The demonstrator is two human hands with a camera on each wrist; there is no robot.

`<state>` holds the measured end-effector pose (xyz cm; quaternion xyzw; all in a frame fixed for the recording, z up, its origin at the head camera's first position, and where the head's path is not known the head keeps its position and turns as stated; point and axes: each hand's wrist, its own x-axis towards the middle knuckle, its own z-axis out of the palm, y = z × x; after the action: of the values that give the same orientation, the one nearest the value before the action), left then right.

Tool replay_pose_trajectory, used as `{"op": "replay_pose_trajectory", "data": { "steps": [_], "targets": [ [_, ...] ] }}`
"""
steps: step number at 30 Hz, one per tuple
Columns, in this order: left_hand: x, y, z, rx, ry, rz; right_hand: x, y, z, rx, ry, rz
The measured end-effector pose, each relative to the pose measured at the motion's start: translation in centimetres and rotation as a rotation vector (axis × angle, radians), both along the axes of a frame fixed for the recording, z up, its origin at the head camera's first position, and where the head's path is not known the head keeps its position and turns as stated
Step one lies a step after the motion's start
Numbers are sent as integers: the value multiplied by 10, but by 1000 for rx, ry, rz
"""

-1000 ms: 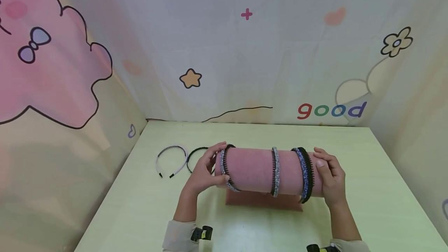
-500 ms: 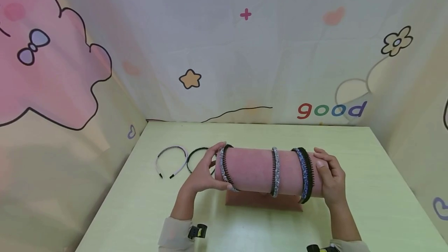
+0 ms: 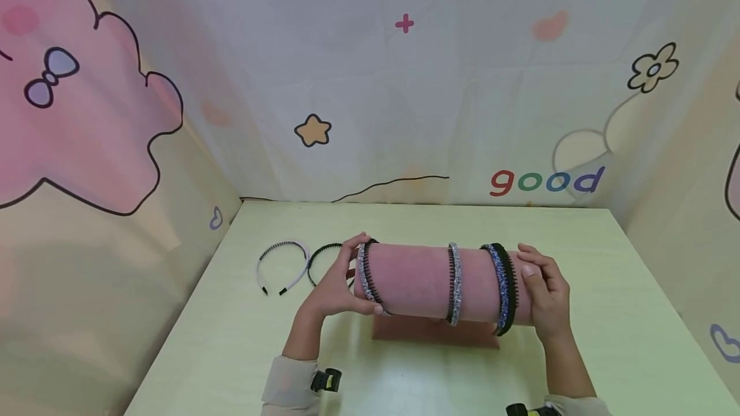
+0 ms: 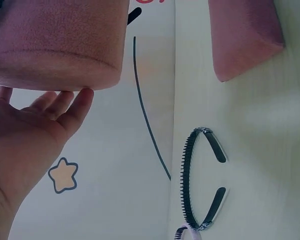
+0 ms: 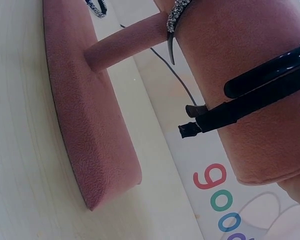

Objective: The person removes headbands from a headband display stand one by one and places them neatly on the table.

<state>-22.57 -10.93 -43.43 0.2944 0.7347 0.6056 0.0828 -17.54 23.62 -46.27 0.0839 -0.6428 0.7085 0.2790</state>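
Observation:
A pink velvety headband stand carries a thick horizontal roll (image 3: 413,281) above a flat base (image 3: 436,332); its post (image 5: 127,42) shows in the right wrist view. My left hand (image 3: 334,284) holds a silver glitter headband (image 3: 364,271) at the roll's left end, thumb low in front and fingers over the top. At the other end, my right hand (image 3: 549,294) grips the roll, thumb on the front. Another silver glitter headband (image 3: 457,284) sits around the middle. Toward the right are a blue glitter headband (image 3: 500,275) and a black one (image 3: 511,297), side by side.
Behind my left hand, a lilac headband (image 3: 304,271) and a black toothed headband (image 4: 187,175) lie on the pale table (image 3: 231,339), close together. A printed cloth backdrop (image 3: 370,82) rises behind the table's far edge and along both sides.
The silver headband under my left hand has shifted slightly left toward the roll's end, and the left forearm has moved left with it. My right hand keeps its place.

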Motion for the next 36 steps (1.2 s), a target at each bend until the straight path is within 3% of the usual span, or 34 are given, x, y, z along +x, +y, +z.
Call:
{"op": "replay_pose_trajectory", "data": {
  "steps": [2,4,9,14,19,24,29,36],
  "targets": [
    [0,0,-1,23,17,-9,0,0,-1,-2,1,-4],
    [-5,0,-10,44,25,-17,0,0,-1,-1,4,-9],
    [-8,1,-17,88,-39,-51,0,0,-1,0,9,-6],
    [-7,1,-9,69,-66,-59,-1,0,-1,1,18,10],
    [-9,1,-11,89,-46,-52,0,0,0,11,22,1],
    [-7,-3,-16,161,-81,-53,1,0,0,21,12,4],
    [-13,-7,-28,225,-120,-68,1,0,1,25,3,-3],
    [-24,-12,-46,252,-67,-105,1,0,1,20,-4,-8]
  ]
}}
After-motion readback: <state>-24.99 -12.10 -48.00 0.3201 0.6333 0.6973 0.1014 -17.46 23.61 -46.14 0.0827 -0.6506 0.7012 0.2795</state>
